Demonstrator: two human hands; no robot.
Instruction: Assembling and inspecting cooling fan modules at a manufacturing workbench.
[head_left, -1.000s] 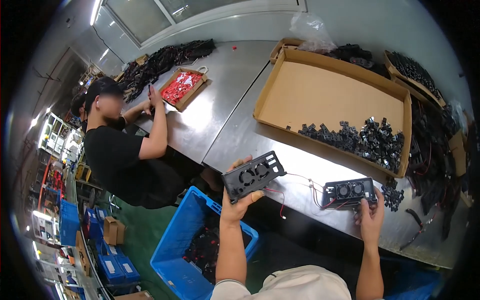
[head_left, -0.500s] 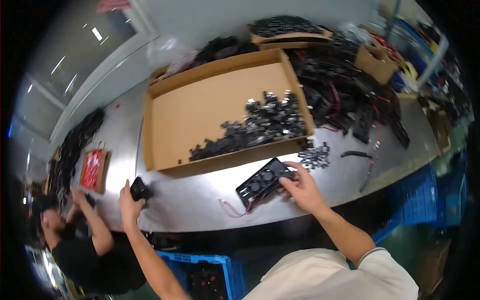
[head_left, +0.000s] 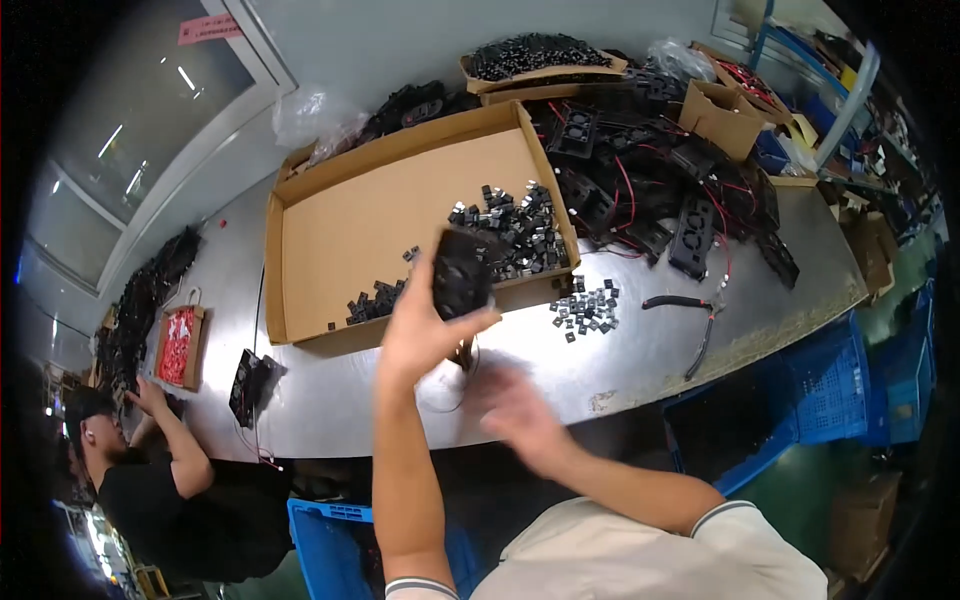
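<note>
My left hand (head_left: 412, 325) is closed around a black fan panel (head_left: 463, 275), holding it tilted up over the front edge of the box. Its thin wires (head_left: 463, 358) hang down below. To the right of the wires, my right hand (head_left: 520, 415) is blurred by motion, its fingers apart and nothing seen in them. A second black panel (head_left: 243, 388) stands on the table at the left, its leads trailing to the front edge. Small black parts (head_left: 520, 230) lie heaped in the shallow cardboard box (head_left: 275, 270). More small parts (head_left: 588, 308) are scattered beside its right corner.
Black-handled pliers (head_left: 680, 303) lie on the metal table at the right. Behind them is a pile of wired black panels (head_left: 690, 235). Blue crates (head_left: 820, 385) stand below the table edge. A co-worker (head_left: 150, 480) works at the left, near a small box of red parts (head_left: 180, 345).
My left hand has left the dark panel at the left and come across to the middle. It now holds the fan panel that my right hand held; my right hand has let go.
</note>
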